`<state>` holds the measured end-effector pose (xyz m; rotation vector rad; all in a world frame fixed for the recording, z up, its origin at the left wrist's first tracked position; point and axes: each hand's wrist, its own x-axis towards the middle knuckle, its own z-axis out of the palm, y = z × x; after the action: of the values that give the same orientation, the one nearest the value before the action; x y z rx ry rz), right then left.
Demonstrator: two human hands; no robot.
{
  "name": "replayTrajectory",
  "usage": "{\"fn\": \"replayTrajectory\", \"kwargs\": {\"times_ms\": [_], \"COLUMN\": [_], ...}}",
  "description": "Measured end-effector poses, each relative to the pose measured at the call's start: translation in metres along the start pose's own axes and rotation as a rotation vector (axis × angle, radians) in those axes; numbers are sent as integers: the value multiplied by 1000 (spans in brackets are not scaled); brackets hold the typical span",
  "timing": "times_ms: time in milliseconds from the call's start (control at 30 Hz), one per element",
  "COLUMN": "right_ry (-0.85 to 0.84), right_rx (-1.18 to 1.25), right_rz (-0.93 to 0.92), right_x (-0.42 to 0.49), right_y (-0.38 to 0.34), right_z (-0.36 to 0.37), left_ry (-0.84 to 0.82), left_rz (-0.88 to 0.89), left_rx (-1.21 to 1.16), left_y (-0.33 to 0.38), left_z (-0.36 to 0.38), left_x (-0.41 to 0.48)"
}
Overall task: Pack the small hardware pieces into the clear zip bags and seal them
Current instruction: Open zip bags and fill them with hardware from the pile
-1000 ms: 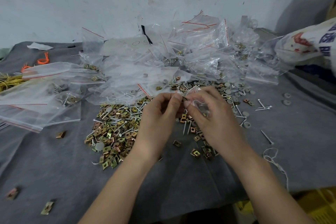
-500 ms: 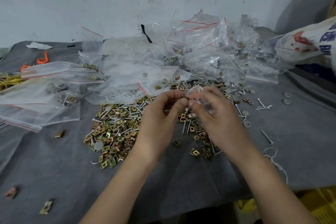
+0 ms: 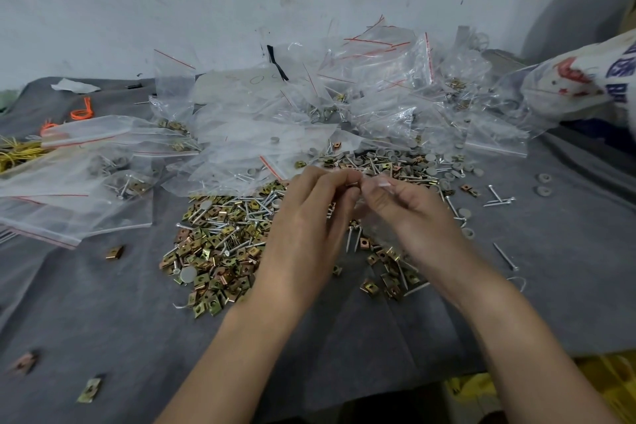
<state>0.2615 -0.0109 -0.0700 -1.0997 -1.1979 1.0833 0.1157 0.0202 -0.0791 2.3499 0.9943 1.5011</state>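
Grey cloth (image 3: 103, 313) covers your bench; the blue and red print on the white sack (image 3: 581, 79) at 2 o'clock is unreadable. Your left hand (image 3: 306, 220) and right hand (image 3: 416, 213) pinch a small clear zip bag (image 3: 378, 184) with curled fingertips, the hardware pile (image 3: 223, 251) lying at their 9 o'clock

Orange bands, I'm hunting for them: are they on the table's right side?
No, the orange bands lie at the far left of the grey cloth.

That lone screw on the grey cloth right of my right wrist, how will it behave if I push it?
The screw looks thin, straight and metal: probably stiff and light. Pushed sideways it may roll, though its head and the soft cloth should curb that.
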Motion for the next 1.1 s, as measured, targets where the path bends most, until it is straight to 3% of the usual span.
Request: {"fn": "replayTrajectory", "kwargs": {"times_ms": [233, 367, 600, 800, 1100], "right_ry": [-122, -82, -107, -111, -172], "right_rx": [385, 402, 308, 290, 391], "right_rz": [158, 205, 231, 239, 283], "right_x": [-1, -1, 0, 1, -1], "right_y": [-9, -8, -4, -4, -5], "right_z": [-4, -2, -2, -5, -1], "left_ry": [-45, 24, 22, -8, -29], "left_rz": [74, 50, -190, -65, -40], "left_rx": [43, 40, -257, -94, 51], "left_y": [-4, -3, 1, 1, 4], "left_z": [-2, 0, -3, -2, 6], "left_x": [2, 2, 7, 3, 1]}}
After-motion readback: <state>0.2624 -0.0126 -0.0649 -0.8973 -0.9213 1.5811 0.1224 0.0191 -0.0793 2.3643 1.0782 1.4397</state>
